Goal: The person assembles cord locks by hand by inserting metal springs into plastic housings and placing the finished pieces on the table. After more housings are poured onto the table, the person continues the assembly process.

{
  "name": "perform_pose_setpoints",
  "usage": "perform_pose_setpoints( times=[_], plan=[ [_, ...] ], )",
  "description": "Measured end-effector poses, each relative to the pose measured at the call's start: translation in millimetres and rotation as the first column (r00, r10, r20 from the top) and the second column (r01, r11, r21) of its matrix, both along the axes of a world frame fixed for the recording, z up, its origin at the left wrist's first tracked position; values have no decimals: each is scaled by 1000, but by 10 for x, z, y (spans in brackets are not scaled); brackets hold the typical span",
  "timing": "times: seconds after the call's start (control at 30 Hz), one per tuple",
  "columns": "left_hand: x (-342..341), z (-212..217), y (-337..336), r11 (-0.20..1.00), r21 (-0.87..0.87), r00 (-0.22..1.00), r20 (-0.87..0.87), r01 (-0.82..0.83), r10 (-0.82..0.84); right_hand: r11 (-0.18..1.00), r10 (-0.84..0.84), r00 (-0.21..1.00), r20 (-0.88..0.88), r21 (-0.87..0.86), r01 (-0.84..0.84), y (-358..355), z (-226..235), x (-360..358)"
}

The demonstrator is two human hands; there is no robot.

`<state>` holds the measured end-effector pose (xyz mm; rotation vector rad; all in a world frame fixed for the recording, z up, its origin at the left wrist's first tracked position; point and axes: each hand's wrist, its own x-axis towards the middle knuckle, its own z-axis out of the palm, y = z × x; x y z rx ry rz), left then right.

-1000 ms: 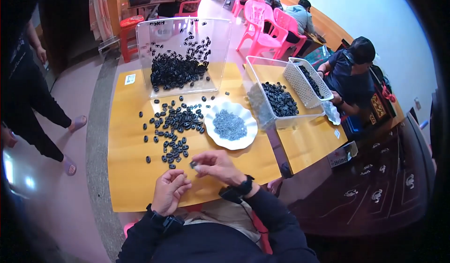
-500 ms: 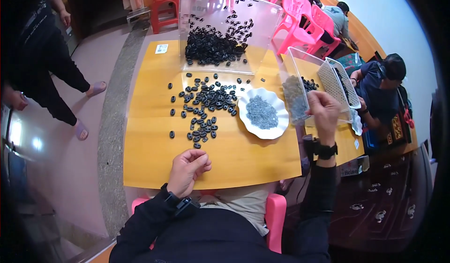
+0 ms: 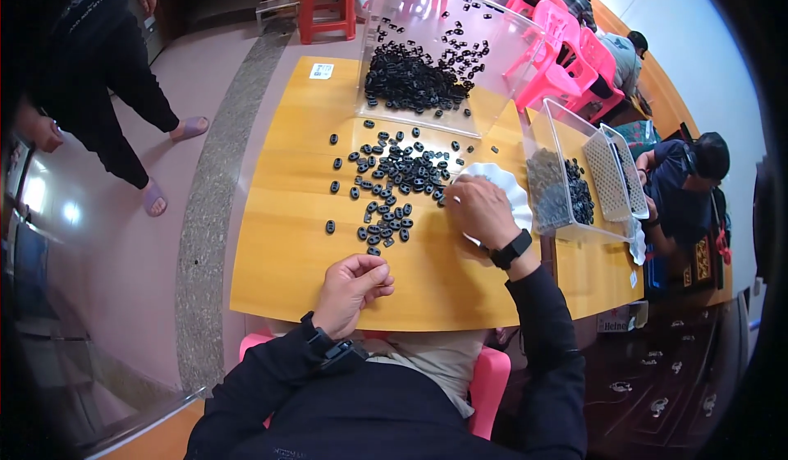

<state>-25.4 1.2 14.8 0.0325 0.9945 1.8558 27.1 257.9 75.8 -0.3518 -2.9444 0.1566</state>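
Near the table's front edge is my left hand (image 3: 357,290), its thumb and fingertips pressed together; anything pinched there is too small to make out. Just beyond it lies a loose spread of small black oval pieces (image 3: 410,167), each with two holes. My right hand (image 3: 486,212) is over the left side of a scalloped white dish (image 3: 519,196), beside the black pieces. Its fingers curl downward and bunch together, with the tips hidden. The hand covers most of what lies in the dish.
A large clear bin (image 3: 502,45) with black pieces stands at the back. To the right are another clear bin (image 3: 593,232) and a white perforated basket (image 3: 606,185). A person (image 3: 688,177) sits beyond them. Another person (image 3: 103,74) stands at left, near a red stool (image 3: 327,9).
My right hand has moved left, from the right-hand bin to the white dish. My left hand keeps its pinch. The whole view has shifted, so the table sits further right.
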Motion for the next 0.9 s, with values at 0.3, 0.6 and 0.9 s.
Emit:
perform_pose_setpoints(
  times=[0.3,0.6,0.9],
  plan=[
    [-8,-19,9,1000,-26,1000,-11,14,-15,988,14,955,295,145,-59,192,-93,-396],
    [-11,-11,15,1000,-11,1000,-2,23,-23,1000,14,984,180,2,-15,181,-220,-334],
    [-11,-36,4,1000,-27,1000,-11,1,-1,931,352,935,25,-105,-348,-465,-45,-82]
  ],
)
